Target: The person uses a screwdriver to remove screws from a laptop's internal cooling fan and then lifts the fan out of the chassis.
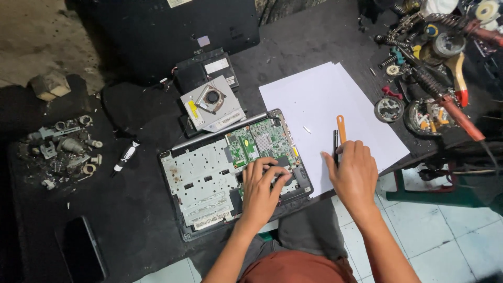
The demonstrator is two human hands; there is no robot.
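Note:
An opened laptop base [204, 181] lies on the dark work surface, its green circuit board [259, 141] bare at the upper right. My left hand [262, 188] rests on the lower right part of the base, fingers spread over a dark component there. My right hand [353, 170] lies on a white sheet of paper [319, 97] and touches a black pen-shaped tool [335, 144]. An orange plastic pry tool [341, 127] lies right beside that tool.
A cooling fan unit [212, 102] sits on a black part above the laptop. Small metal parts [65, 149] are heaped at the left, a black and white tool [126, 155] near them, a dark phone [81, 254] at the lower left. Tools, springs and tins [435, 63] crowd the upper right.

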